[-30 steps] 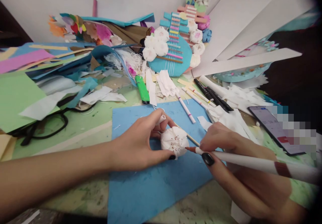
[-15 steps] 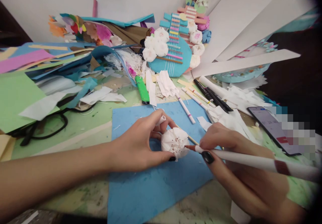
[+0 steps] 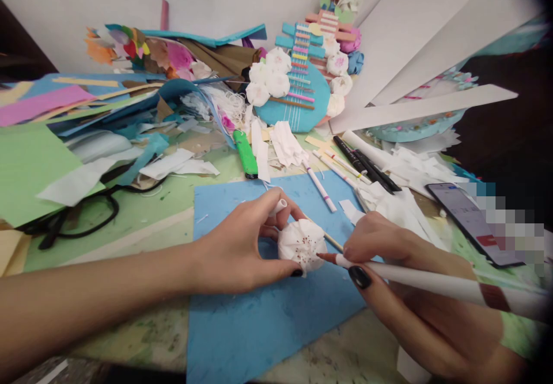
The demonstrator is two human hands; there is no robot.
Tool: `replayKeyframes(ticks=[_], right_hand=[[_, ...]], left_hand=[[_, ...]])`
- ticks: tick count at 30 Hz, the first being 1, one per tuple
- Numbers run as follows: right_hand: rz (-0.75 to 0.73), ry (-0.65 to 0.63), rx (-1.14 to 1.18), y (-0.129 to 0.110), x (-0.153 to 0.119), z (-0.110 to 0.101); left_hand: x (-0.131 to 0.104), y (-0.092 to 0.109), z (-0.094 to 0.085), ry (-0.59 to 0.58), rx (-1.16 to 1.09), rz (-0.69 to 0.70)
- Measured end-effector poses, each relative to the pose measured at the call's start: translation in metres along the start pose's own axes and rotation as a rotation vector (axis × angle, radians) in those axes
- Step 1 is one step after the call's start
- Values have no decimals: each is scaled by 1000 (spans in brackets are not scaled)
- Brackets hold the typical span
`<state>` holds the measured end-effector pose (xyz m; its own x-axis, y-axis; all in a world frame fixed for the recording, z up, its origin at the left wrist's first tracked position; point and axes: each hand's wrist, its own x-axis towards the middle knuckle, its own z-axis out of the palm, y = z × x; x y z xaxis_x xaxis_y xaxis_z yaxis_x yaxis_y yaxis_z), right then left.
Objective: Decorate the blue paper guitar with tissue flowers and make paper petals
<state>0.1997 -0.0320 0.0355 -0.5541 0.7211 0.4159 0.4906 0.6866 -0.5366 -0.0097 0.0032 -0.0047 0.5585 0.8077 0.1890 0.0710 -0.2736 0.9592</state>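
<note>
**White paper flower (image 3: pixel 298 247) meets brown marker (image 3: pixel 415 275)**

Black glasses (image 3: pixel 50 235) lie at the left, partly covered by paper scraps. The left hand (image 3: pixel 237 246) curves its fingers around the flower above a blue sheet (image 3: pixel 259 332) on the surface (image 3: pixel 142 338), its thumb at the lower edge; a white cap (image 3: pixel 280 204) sits between its fingers. Brown specks dot the petals, seemingly marks from the marker's tip, which is at their right side; whether it touches is hard to tell. The right hand (image 3: pixel 444 326) pinches the marker close to that tip. Some left fingers are hidden behind the flower, the marker's far end blurs, and pixelation covers part of the phone (image 3: pixel 464 220).
</note>
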Motion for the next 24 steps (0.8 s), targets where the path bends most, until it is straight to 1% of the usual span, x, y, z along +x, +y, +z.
replayKeyframes(ticks=[9,14,19,24], right_hand=[[2,11,7,2,-1,4],[1,28,36,2,-3,2],[-9,-46,-1,1,-2,0],[-40,-82,-52,1,3,0]], left_hand=[[0,2,2,-9,-3,-6],[0,2,0,-11,0,-3],[1,3,2,-7,-2,-10],[1,4,4,5,16,-3]])
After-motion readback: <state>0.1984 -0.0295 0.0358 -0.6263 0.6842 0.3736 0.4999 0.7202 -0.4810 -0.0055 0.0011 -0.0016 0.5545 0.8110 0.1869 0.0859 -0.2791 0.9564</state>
